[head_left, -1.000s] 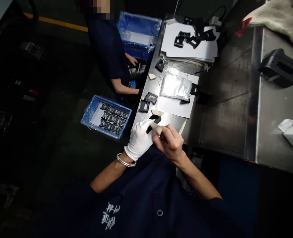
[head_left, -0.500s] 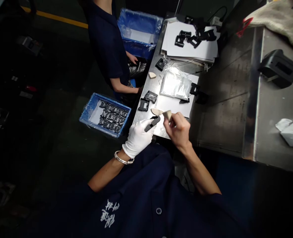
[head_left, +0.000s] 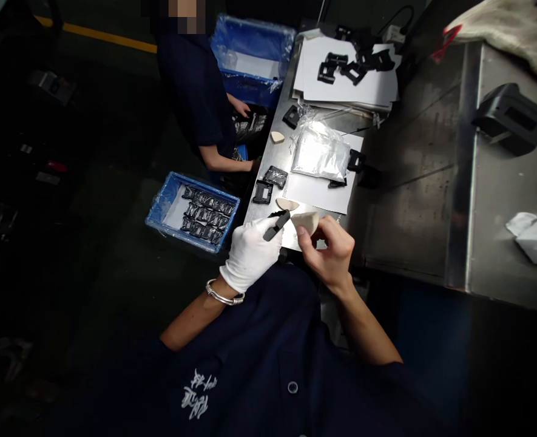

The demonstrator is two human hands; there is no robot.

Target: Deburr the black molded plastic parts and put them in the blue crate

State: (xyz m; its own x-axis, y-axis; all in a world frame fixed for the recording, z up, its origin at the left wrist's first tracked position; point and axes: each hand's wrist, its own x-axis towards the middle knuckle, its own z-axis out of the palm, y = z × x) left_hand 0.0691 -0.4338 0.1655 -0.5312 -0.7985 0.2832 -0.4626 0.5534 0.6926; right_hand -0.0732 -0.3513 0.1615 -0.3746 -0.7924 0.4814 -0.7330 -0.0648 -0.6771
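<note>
- Left hand (head_left: 250, 255), white-gloved: closed, grasping a black plastic part (head_left: 277, 224) between fingers and thumb, held above the steel bench.
- Part's long axis: slanted, lower end toward the left of view, upper end pointing up and right, away from the person, over the bench edge.
- Right hand (head_left: 329, 252), bare: pinching a cream wedge sponge (head_left: 305, 221) between thumb and fingers.
- Sponge's narrower end: directed toward the upper end of the part, just beside it; contact cannot be told from this view.
- Silver bangle (head_left: 222, 296): on the left wrist, just behind the glove.
- Second wedge sponge (head_left: 287, 204): lying on the steel bench (head_left: 261, 209), just past the held part.
- Third wedge sponge (head_left: 276, 137): further along the bench.
- Black frame part (head_left: 263, 192) and foil-wrapped part (head_left: 275, 176): on the bench near its left edge.
- Silvery plastic bag (head_left: 320, 155): on a white paper sheet (head_left: 318, 194).
- Paper stack (head_left: 345, 76): at the far end, black parts (head_left: 343, 70) lying on it.
- Blue crate (head_left: 168, 209): left of the bench, lined with plastic, rows of foil-wrapped parts (head_left: 204, 213) inside.
- Co-worker (head_left: 195, 91): beyond the crate, one hand (head_left: 238, 106) resting near foil-wrapped parts.
</note>
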